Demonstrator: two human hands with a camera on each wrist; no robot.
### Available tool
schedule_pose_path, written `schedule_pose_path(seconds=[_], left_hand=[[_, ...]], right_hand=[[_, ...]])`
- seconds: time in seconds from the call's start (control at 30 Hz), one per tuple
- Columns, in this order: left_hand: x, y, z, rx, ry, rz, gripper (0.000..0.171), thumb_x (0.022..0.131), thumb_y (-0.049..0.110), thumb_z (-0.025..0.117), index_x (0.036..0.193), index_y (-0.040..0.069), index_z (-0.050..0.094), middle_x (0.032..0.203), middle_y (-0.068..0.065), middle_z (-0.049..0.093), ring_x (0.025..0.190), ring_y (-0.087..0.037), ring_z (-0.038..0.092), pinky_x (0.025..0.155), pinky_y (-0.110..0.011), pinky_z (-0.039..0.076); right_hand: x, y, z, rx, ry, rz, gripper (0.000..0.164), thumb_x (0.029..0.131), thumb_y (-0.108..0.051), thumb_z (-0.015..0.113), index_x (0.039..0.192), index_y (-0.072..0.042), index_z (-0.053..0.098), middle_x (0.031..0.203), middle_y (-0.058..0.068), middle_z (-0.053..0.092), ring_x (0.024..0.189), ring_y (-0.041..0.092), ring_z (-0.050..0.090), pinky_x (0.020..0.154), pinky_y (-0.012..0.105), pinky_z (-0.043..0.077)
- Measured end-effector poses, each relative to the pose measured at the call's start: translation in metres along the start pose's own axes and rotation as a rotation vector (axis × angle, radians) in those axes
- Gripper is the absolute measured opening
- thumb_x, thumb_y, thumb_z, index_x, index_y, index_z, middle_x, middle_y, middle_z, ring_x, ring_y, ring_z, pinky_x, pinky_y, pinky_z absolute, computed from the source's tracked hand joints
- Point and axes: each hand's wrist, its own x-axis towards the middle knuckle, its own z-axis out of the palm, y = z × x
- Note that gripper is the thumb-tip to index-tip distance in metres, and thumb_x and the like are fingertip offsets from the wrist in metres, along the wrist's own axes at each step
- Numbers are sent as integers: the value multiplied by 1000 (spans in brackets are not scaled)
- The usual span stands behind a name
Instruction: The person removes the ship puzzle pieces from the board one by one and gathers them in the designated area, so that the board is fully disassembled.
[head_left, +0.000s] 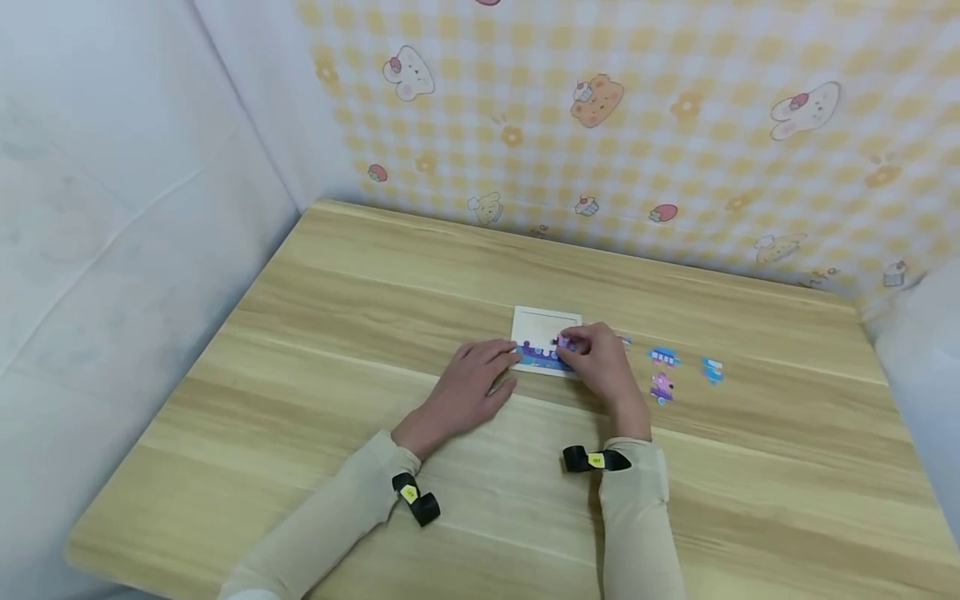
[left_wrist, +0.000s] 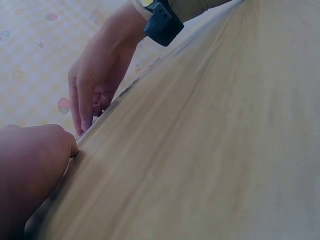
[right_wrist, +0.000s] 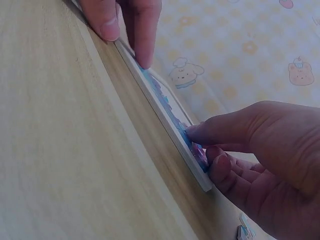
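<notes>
A small white-framed jigsaw puzzle tray (head_left: 547, 311) lies on the table, its lower part filled with blue and purple pieces (head_left: 531, 356) and its upper part bare. My left hand (head_left: 472, 385) rests at the tray's left edge, fingertips on the frame corner and thumb lower down beside it. At the tray's right side, my right hand (head_left: 604, 365) pinches a pink-purple puzzle piece (head_left: 563, 341) between thumb and fingers, close over the filled row. In the right wrist view, the right fingertips (right_wrist: 196, 133) press at the tray's near end, partly hiding the piece.
Several loose puzzle pieces lie right of the tray: a blue one with a train car (head_left: 663, 357), a pink one (head_left: 662, 387) and a blue-white one (head_left: 712, 369). Another piece (head_left: 626, 342) shows partly behind the right hand. A checkered cloth (head_left: 517, 158) hangs behind the wooden table (head_left: 360, 333).
</notes>
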Motion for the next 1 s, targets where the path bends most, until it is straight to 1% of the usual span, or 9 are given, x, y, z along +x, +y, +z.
schedule_pose_path(seconds=[0.1,0.17,0.27,0.37,0.4,0.5,0.63,0.83,1.0], left_hand=[[0,3,2,13,-20,41,46,108,28,53,149,6,56,155,-7,52,146,-23,43,121,-44,32],[1,6,3,10,-51,74,49,109,28,50,152,5,52,159,-7,48,149,-22,40,123,-42,29],[2,9,6,2,-91,120,50,110,29,47,155,6,47,162,-8,43,152,-22,35,125,-39,25],[3,12,9,25,-115,142,50,111,30,44,157,9,45,163,-6,41,154,-21,30,126,-37,21],[4,12,10,36,-118,144,50,111,30,44,157,10,44,163,-6,40,154,-20,29,126,-36,21],[5,13,10,63,-121,138,50,112,31,43,159,13,43,163,-3,40,155,-19,28,127,-34,19],[5,14,9,42,-117,124,50,111,30,45,158,13,43,163,-3,40,155,-18,28,127,-33,17],[5,14,8,6,-111,124,50,110,28,46,158,12,44,163,-4,41,155,-20,29,127,-34,17],[6,14,9,1,-93,136,50,110,28,47,157,11,46,162,-4,42,154,-21,31,126,-35,20]], right_hand=[[3,1,1,12,2,-7,25,95,-8,74,119,2,75,85,11,60,68,19,52,60,27,42],[4,2,2,21,6,-19,24,95,-7,74,117,2,75,80,12,60,65,19,51,57,26,40],[4,3,3,28,11,-19,25,95,-7,74,118,3,74,91,13,57,73,18,49,62,26,40],[4,5,2,38,18,-19,26,95,-7,74,118,4,73,95,15,56,73,18,49,63,27,40],[4,5,2,40,20,-17,26,95,-8,74,119,3,73,96,14,55,72,18,49,62,27,41],[5,6,1,53,25,-22,25,95,-8,75,118,2,73,88,13,56,64,18,49,56,27,41],[5,7,2,68,31,-20,23,96,-9,75,117,-1,72,85,10,54,64,18,49,57,26,41],[4,10,1,134,39,1,18,101,-9,67,117,-4,72,79,10,59,53,17,53,48,26,43],[3,13,-1,188,44,18,19,104,-10,62,120,-4,72,83,12,62,52,16,56,47,26,44]])
